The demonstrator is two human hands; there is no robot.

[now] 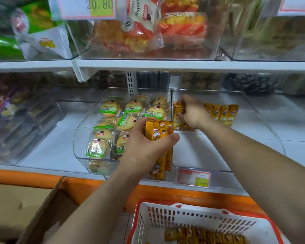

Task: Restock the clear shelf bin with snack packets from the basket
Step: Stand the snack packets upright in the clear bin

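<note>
Gold snack packets (pixel 158 131), "20.80" price label (pixel 99 6)

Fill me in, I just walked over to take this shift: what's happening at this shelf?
A person is restocking. The left hand grips a bundle of gold snack packets in front of the shelf, while the right hand holds more beside the row standing at the back of the clear bin. Most of that bin's floor is bare. More packets lie in the basket below.
</note>
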